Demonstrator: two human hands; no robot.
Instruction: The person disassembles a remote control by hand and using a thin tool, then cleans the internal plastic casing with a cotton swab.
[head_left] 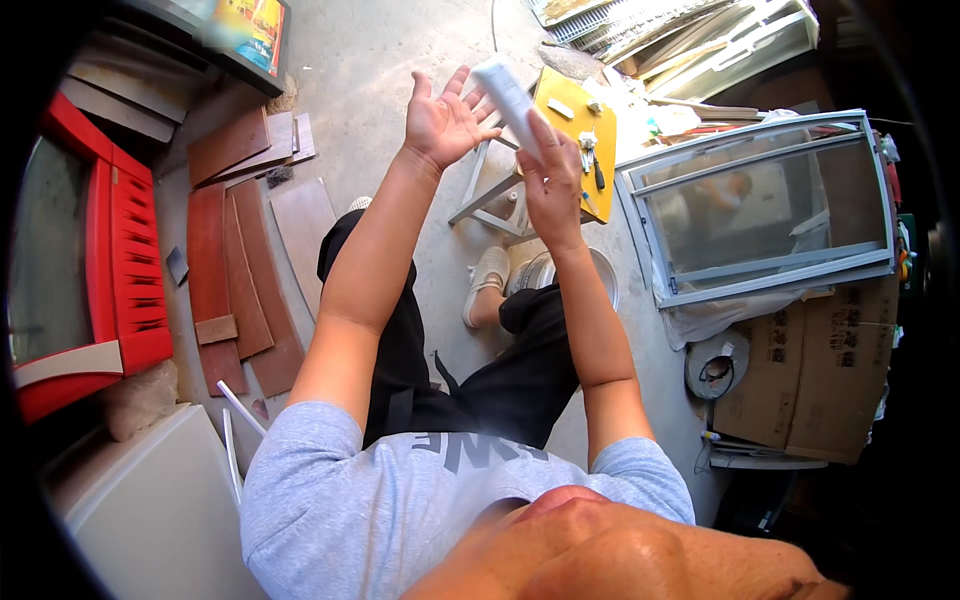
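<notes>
My right hand (553, 185) grips the lower end of a white, long, rounded object (507, 98), tilted with its far end up and to the left. Its exact kind I cannot make out. My left hand (440, 128) is raised beside it, palm up with the fingers spread, holding nothing. Its fingertips come close to the white object; whether they touch it I cannot tell. Just beyond my right hand is a yellow-topped stool (570, 88) with metal legs. On its top lie a small white block (560, 108), a screwdriver with a dark handle (599, 176) and small metal parts.
Brown wooden boards (208, 270) lie on the floor at left, near a red-framed cabinet (120, 250). To the right stand a glazed metal frame (770, 286), cardboard (840, 370) and a roll (716, 362). A round white tub (606, 275) sits by my foot.
</notes>
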